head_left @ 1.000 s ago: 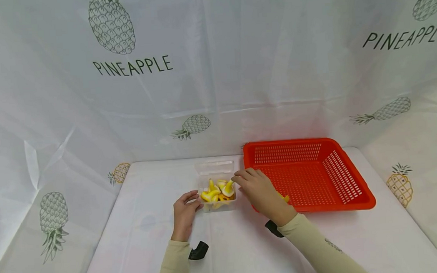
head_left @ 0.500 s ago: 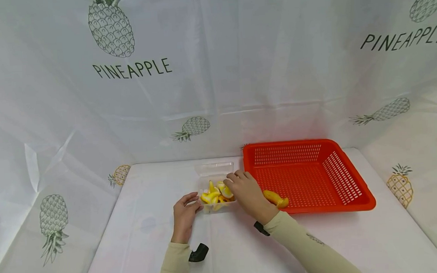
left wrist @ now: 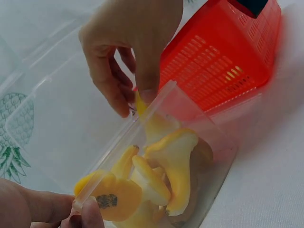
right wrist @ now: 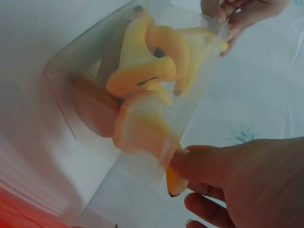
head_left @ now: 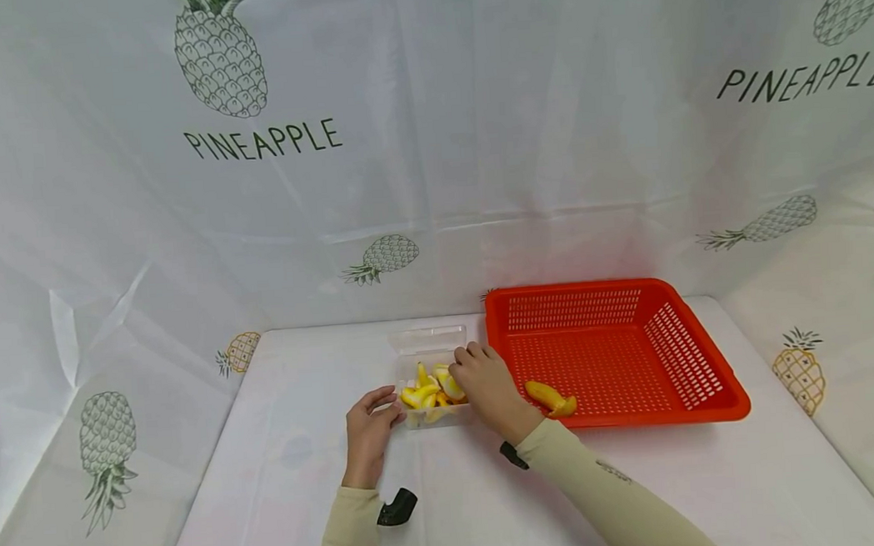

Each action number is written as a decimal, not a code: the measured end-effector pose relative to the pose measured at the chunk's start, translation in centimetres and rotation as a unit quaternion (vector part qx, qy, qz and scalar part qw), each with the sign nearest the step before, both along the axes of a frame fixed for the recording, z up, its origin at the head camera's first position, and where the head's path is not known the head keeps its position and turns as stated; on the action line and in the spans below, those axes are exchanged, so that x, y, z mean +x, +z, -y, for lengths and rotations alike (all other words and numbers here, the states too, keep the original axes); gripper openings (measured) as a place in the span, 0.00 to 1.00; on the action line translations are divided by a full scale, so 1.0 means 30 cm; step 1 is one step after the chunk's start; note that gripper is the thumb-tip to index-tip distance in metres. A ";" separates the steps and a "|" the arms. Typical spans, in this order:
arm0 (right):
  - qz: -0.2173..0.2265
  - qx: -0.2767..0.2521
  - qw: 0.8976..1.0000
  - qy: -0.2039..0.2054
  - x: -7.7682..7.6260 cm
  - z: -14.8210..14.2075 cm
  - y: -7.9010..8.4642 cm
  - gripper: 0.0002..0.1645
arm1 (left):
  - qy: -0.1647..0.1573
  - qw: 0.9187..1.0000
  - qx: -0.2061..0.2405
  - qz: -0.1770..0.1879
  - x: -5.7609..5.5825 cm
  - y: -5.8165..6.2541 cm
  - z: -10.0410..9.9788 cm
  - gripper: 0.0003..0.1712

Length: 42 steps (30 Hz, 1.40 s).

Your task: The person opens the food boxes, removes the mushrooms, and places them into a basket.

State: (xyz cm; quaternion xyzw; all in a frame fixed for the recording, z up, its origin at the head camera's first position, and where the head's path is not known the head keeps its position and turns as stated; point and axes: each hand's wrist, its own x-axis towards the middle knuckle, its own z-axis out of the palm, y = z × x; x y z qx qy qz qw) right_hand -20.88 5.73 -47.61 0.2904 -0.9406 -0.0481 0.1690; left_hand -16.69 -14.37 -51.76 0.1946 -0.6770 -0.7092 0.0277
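Note:
A clear plastic box (head_left: 416, 419) with a raised lid (head_left: 428, 338) holds several yellow-and-white, mushroom-shaped pieces (head_left: 420, 393) with dark tips. My left hand (head_left: 370, 431) is at the left end of the box; in the left wrist view its thumb and fingers pinch the rim there. At the right end is my right hand (head_left: 491, 386). Its thumb and fingers pinch the narrow yellow end of one mushroom-shaped piece (right wrist: 175, 183), which pokes past the rim while its wide pale part lies inside the box. An orange-yellow piece with a dark speckled patch (left wrist: 108, 199) lies near my left fingertips.
A red perforated basket (head_left: 720, 364) stands to the right of the box. One yellow elongated piece (head_left: 550, 398) lies in its front left corner. Behind the white table (head_left: 299, 482) hangs a pineapple-printed sheet (head_left: 444, 139). A black wrist camera (head_left: 397, 507) sits by my left sleeve.
My right hand has moved slightly left and down at the box's right end, and its forearm swung left, uncovering the yellow piece in the basket. My left hand has stayed at the box.

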 end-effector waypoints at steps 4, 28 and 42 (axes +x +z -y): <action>0.002 -0.002 1.000 -0.003 -0.004 0.005 -0.006 0.18 | 0.003 1.000 0.000 0.000 -0.001 -0.003 0.001 0.20; -0.048 -0.269 0.962 -0.003 0.037 -0.212 0.174 0.12 | 0.007 1.000 0.002 -0.004 0.000 0.007 -0.004 0.20; -0.034 -0.314 0.945 -0.082 0.035 -0.426 0.143 0.10 | 0.001 1.000 0.010 -0.004 0.006 0.015 -0.001 0.20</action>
